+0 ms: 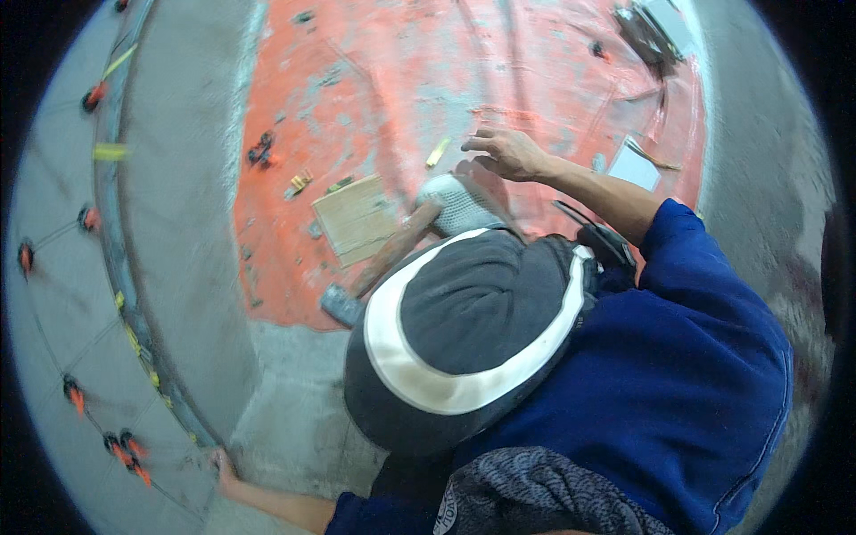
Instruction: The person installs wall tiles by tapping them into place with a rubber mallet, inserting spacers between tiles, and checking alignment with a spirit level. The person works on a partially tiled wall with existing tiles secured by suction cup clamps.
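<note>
At lower left, your left hand (227, 470) meets near end of long grey strip (111, 187), fingertips seemingly touching; whether they grip, cannot tell. Strip lies along grey floor (178, 187), yellow bits on it, orange-black clips (73, 392) to its left. Your right hand (508, 155) over red sheet (281, 214), fingers loosely bent, nothing visibly held. Yellow stick (438, 152) and tan board (357, 221) left of it.

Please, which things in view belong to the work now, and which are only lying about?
Probably in use:
long grey strip, its end by the left hand
orange-and-black clips beside it

Seemingly lying about:
beige board on the red sheet
white flat piece
yellow piece near the right hand
</note>
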### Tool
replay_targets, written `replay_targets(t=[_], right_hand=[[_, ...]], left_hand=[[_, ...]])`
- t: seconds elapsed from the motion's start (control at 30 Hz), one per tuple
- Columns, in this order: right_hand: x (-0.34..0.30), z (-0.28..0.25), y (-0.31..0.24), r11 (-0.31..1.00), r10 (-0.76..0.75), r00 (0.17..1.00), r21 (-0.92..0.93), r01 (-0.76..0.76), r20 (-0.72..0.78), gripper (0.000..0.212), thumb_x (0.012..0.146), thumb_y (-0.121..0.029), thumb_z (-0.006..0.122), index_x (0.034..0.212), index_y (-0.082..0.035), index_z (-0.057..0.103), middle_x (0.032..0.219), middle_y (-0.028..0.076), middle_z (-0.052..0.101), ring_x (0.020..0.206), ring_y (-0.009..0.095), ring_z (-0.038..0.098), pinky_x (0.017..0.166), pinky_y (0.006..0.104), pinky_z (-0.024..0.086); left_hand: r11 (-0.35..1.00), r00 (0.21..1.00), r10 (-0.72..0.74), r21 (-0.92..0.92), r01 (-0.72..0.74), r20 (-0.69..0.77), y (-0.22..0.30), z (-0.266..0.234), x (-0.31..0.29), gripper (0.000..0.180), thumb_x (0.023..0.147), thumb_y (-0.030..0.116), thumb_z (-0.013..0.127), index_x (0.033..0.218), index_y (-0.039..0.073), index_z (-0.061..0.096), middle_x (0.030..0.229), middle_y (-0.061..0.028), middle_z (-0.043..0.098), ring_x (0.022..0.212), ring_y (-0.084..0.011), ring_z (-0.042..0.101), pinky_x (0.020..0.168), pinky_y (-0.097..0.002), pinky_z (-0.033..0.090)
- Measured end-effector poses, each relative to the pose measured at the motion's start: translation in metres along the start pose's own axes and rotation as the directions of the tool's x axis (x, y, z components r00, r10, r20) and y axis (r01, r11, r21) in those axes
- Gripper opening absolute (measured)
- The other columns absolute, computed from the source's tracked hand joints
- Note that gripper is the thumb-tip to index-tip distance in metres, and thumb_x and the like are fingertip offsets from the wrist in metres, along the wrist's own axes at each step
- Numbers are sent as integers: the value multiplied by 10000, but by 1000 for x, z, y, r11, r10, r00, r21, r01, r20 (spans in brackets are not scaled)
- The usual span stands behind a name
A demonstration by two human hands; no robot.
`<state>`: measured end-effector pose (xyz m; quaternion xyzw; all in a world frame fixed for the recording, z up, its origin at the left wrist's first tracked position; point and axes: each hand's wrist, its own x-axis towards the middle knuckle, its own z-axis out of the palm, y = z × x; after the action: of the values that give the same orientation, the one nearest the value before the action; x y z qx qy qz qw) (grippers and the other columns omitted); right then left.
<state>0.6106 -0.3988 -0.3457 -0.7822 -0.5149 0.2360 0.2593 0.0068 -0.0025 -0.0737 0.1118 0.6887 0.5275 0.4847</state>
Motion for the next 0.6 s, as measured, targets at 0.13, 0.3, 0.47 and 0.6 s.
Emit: replay_targets(t=[0.13, 0.3, 0.47, 0.6], right_hand=[[48, 42, -16, 992, -113, 987, -42, 118, 118, 349, 792, -113, 604, 1140, -108, 604, 1074, 101, 580, 1051, 335, 523, 852, 437, 457], [56, 50, -7, 984, -177, 972, 16, 177, 157, 204, 853, -167, 572, 1036, -106, 641, 1051, 61, 614, 975, 304, 511, 842, 404, 453], [79, 55, -9, 996, -60, 979, -53, 71, 193, 185, 900, -200, 544, 1025, -73, 597, 902, 110, 635, 842, 275, 580, 766, 383, 462], [150, 7, -72, 996, 64, 988, -73, -54, 140, 175, 925, -197, 532, 1011, -54, 584, 857, 124, 634, 793, 248, 593, 717, 372, 465]], left_hand=[[962, 999, -30, -272, 23, -23, 37, -8, 4, 234, 917, 286, 441, 1036, 85, 447, 892, -36, 371, 817, -174, 387, 766, -393, 305], [794, 990, -103, -591, 142, 99, 46, 4, 10, 210, 911, 278, 453, 998, 87, 465, 844, -25, 372, 771, -164, 389, 737, -381, 310], [819, 966, -98, -532, 216, 240, 44, 0, 7, 266, 895, 305, 456, 996, 71, 531, 853, -61, 483, 784, -186, 439, 708, -400, 327], [807, 970, -66, -559, 191, 236, 40, -7, 6, 313, 898, 336, 455, 1043, 70, 534, 954, -102, 533, 773, -173, 460, 694, -382, 331]])
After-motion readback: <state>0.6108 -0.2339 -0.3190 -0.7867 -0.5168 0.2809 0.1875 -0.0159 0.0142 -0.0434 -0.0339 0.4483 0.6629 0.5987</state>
